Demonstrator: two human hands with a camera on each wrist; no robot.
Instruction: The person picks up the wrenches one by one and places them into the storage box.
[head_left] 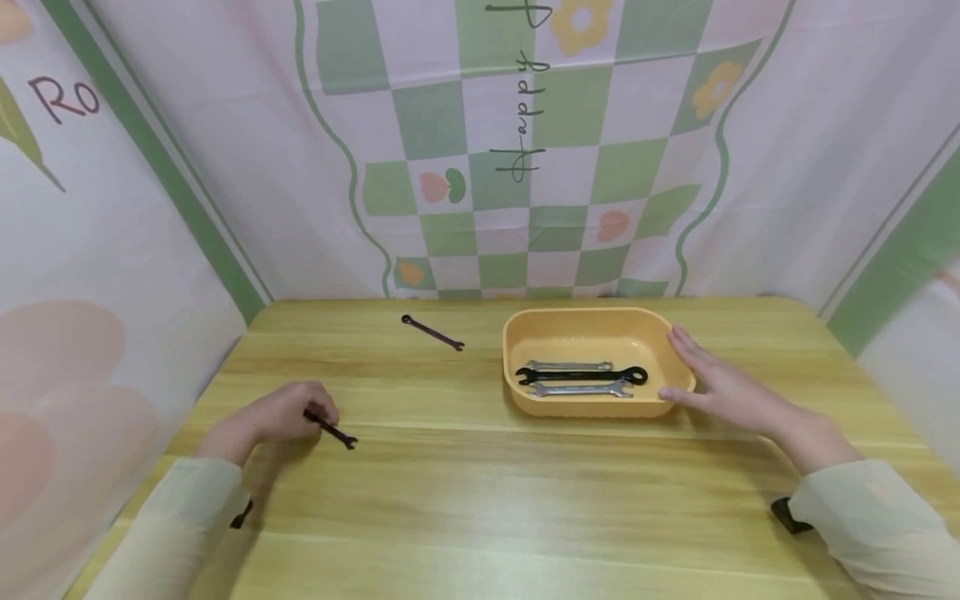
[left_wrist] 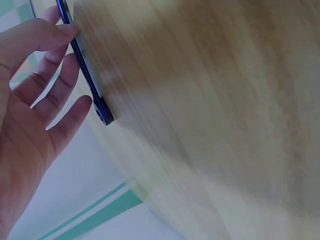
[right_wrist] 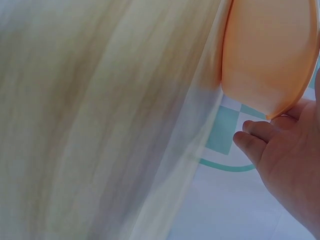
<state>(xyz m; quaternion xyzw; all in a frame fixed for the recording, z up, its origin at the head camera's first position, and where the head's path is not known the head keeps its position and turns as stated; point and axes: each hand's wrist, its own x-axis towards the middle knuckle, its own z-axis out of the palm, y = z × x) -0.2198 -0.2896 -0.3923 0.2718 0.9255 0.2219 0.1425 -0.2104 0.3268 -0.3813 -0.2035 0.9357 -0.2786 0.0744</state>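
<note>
My left hand [head_left: 288,412] pinches a dark combination wrench [head_left: 332,429] between thumb and fingers, low over the left side of the wooden table. In the left wrist view the wrench [left_wrist: 87,70] looks dark blue, its ring end pointing past the little finger. My right hand [head_left: 720,387] holds the right end of a yellow plastic basket [head_left: 585,408], thumb at the front rim and fingers along the outer side. Inside the basket lie a black wrench [head_left: 581,377] and two silver wrenches, one behind it [head_left: 570,366] and one in front [head_left: 581,389].
Another dark wrench [head_left: 432,332] lies on the table [head_left: 465,500] toward the back, left of the basket. A printed cloth with green checks [head_left: 495,225] hangs behind the table's far edge, and cloth [head_left: 90,358] also hangs along the sides.
</note>
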